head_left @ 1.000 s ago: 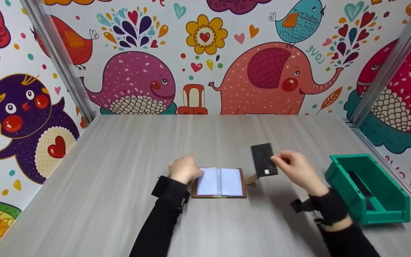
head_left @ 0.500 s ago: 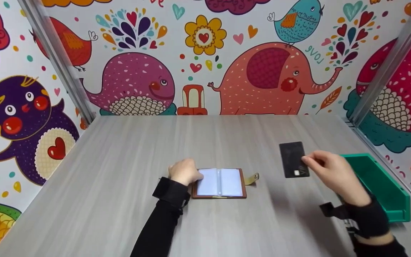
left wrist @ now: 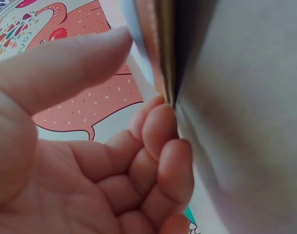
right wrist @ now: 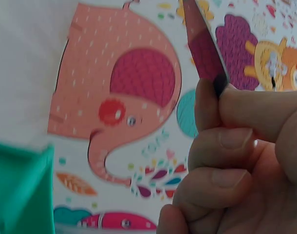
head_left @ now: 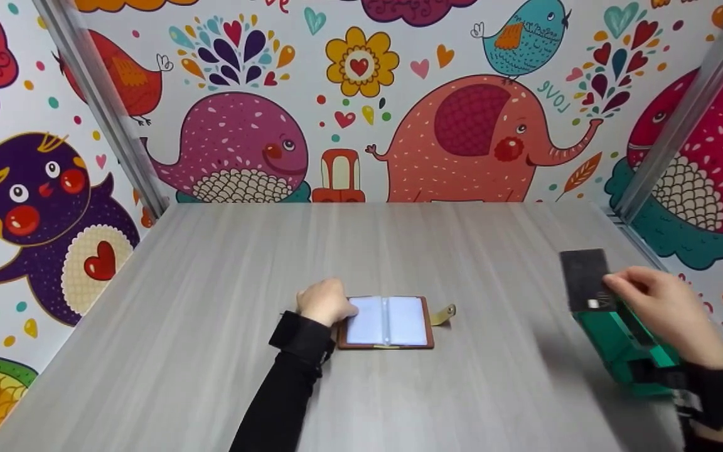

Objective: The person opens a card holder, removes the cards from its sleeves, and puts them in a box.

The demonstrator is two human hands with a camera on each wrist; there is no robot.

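Observation:
A brown card holder (head_left: pixel 428 321) lies open on the table, its pale plastic sleeves (head_left: pixel 407 321) facing up and its strap (head_left: pixel 444 314) sticking out to the right. At its left edge my left hand (head_left: pixel 325 302) holds on: in the left wrist view the thumb (left wrist: pixel 85 63) presses the inner side and curled fingers (left wrist: pixel 160 129) sit against the outer edge. My right hand (head_left: pixel 672 314) pinches a black card (head_left: pixel 586 279) with a chip and lettering by one edge. The card is raised, in front of the green bin (head_left: pixel 612 358). From the right wrist, the card (right wrist: pixel 207 53) shows nearly edge-on.
The green bin stands at the table's right side, partly hidden by my right hand and wrist strap. Dark items (head_left: pixel 634 323) show inside it. Printed panels (head_left: pixel 361 125) with cartoon animals enclose the table (head_left: pixel 230 251) at the back and sides.
My right hand has carried the black card rightward, away from the card holder and to the green bin. The left hand stays at the holder's left edge.

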